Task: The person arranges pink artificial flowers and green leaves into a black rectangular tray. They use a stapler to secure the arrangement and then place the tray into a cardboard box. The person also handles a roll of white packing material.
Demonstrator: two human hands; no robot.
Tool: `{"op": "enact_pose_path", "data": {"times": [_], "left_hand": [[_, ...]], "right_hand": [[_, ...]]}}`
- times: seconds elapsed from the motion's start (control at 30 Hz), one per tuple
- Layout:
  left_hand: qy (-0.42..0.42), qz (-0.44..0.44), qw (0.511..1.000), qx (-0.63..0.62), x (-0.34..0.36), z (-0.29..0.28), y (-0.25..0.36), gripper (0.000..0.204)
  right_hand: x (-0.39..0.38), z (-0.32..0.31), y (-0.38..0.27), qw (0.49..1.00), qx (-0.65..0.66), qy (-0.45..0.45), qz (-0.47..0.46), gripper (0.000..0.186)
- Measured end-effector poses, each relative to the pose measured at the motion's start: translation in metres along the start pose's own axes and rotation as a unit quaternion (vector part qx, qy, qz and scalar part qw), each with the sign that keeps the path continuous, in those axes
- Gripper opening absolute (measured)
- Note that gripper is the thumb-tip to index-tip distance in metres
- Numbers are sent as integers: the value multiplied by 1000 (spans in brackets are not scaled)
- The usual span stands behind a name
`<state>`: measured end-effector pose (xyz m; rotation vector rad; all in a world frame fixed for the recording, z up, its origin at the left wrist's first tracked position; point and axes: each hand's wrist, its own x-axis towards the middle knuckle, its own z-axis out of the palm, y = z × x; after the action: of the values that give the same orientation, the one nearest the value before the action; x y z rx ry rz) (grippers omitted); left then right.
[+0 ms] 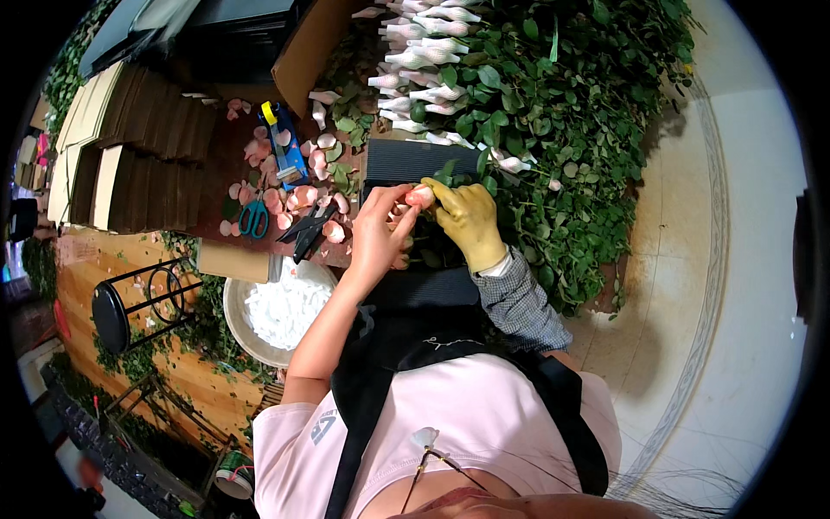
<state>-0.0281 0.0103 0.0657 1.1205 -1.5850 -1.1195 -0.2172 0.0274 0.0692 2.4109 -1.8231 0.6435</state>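
A pink rose head is between my two hands, over the near side of the work table. My bare left hand pinches the bloom from the left with its fingertips. From the right, my right hand, in a yellow glove, curls its fingers around the flower. The stem is mostly hidden by the hands and leaves. Loose pink petals lie to the left, with teal-handled scissors, a black cutting tool and a blue tape dispenser among them. A black corrugated sheet lies just beyond my hands.
Roses in white foam nets are stacked at the back. Leafy stems cover the right side. Folded cardboard stands at the left. Below it are a basin of white foam nets and a black stool.
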Motion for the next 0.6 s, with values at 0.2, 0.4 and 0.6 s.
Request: {"op": "enact_pose_path", "data": {"times": [0.2, 0.4, 0.6], "left_hand": [[-30, 90, 995, 35, -4, -14, 20, 32], [-22, 125, 992, 25, -11, -16, 34, 32], [-10, 165, 986, 14, -12, -17, 41, 31]], "right_hand": [[-4, -23, -12, 996, -38, 84, -21, 56], [-3, -41, -22, 992, -44, 116, -18, 57], [-4, -59, -19, 998, 32, 45, -30, 52]]}}
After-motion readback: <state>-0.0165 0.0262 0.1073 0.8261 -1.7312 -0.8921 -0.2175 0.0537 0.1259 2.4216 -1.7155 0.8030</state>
